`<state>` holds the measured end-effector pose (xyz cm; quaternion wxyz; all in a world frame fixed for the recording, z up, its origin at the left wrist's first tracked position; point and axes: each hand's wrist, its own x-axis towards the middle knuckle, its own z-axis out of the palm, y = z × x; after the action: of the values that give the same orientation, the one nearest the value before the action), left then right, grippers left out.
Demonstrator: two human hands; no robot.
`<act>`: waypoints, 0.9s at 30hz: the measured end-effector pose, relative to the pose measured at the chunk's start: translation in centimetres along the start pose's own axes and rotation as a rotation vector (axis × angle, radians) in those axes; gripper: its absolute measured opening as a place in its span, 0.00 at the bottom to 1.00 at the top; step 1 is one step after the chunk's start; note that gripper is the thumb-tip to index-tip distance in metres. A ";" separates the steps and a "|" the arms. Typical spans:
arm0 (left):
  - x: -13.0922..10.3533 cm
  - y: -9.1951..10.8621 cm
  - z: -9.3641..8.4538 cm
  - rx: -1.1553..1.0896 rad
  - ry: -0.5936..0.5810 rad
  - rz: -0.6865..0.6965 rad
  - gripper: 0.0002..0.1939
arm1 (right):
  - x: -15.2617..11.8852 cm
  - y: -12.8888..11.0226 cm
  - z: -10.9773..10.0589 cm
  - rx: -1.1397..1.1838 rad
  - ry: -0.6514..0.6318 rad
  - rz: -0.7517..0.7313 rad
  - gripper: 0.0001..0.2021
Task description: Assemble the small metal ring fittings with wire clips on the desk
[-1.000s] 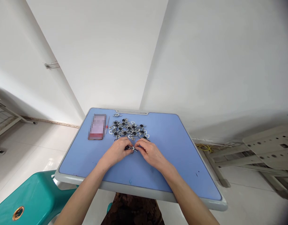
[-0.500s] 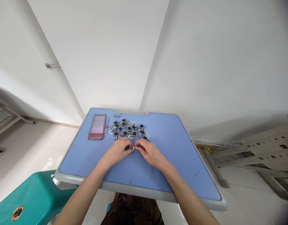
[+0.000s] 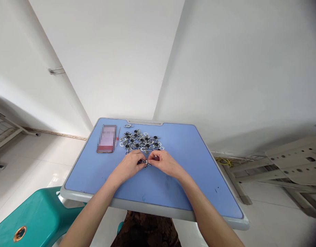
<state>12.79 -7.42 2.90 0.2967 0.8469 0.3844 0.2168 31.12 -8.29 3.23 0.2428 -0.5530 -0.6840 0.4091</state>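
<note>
Two bare hands working at the middle of a blue-topped desk [image 3: 194,164], fingertips nearly meeting at one small metal fitting [image 3: 146,162]. Left hand [image 3: 132,163]: thumb and fingers pinched on its left side, hiding most of it. Right hand [image 3: 165,164]: thumb and forefinger narrow, right at its right end; can't tell if they grip or only touch. Fitting sits between the hands, low over the desktop, black bits and a silver prong showing. Just beyond, a loose pile of silver fittings with black discs [image 3: 137,145]. Single silver piece [image 3: 128,126] apart at the far edge. Left of the pile: slim red-collared screwdriver [image 3: 117,138], then a phone [image 3: 106,137], screen blurred. Green plastic stool [image 3: 42,212] near left
</note>
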 end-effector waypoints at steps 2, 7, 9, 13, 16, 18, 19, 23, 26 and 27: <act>0.0 0.0 0.0 0.004 -0.001 -0.002 0.04 | 0.1 -0.1 0.0 0.025 -0.003 0.016 0.05; 0.0 -0.2 0.1 0.011 0.003 0.001 0.04 | 0.6 0.3 0.2 0.092 -0.025 0.076 0.05; 0.0 -0.2 0.1 0.006 0.002 0.004 0.04 | 0.9 0.5 0.4 0.135 -0.023 0.105 0.05; 0.0 -0.2 0.2 -0.003 0.003 0.001 0.04 | 1.1 0.8 0.6 0.204 -0.017 0.135 0.06; 0.0 -0.1 0.1 -0.006 0.000 0.003 0.04 | 1.1 0.9 0.6 0.225 -0.017 0.153 0.06; 0.0 -0.1 0.1 -0.005 0.001 0.004 0.03 | 1.0 0.8 0.6 0.216 -0.011 0.160 0.07; 0.0 -0.1 0.1 -0.003 0.001 0.003 0.03 | 0.9 0.8 0.6 0.210 -0.008 0.164 0.07; 0.0 -0.1 0.0 0.009 -0.005 0.000 0.03 | 0.8 0.6 0.5 0.205 -0.002 0.180 0.05; 0.0 -0.2 0.1 0.010 -0.005 -0.001 0.04 | 0.8 0.5 0.5 0.196 -0.005 0.176 0.04; 0.0 -0.2 0.1 0.009 -0.004 0.000 0.04 | 0.8 0.5 0.4 0.191 -0.005 0.170 0.04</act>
<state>12.77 -7.32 2.71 0.2937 0.8487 0.3846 0.2134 30.83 -7.62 2.49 0.2573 -0.5823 -0.5931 0.4928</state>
